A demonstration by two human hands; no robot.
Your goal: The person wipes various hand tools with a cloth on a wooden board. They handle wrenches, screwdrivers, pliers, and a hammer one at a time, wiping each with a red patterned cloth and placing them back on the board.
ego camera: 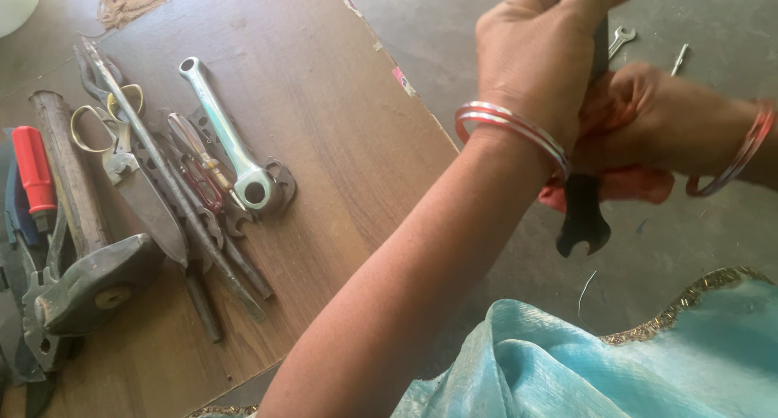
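Note:
My left hand (539,53) reaches up from the bottom and grips the upper shaft of a dark open-end wrench (583,223), which is held upright over the grey floor with its jaw end hanging down. My right hand (648,118) comes in from the right and presses a red cloth (624,184) around the middle of the wrench. Both wrists wear red and silver bangles. The top of the wrench is hidden behind my left hand.
A wooden board (340,118) on the left carries several tools: a silver ring spanner (231,146), scissors (105,122), a hammer (77,223) and a red-handled screwdriver (32,167). A small spanner (621,38) and a metal pin (679,58) lie on the floor. Light blue cloth (632,361) covers my lap.

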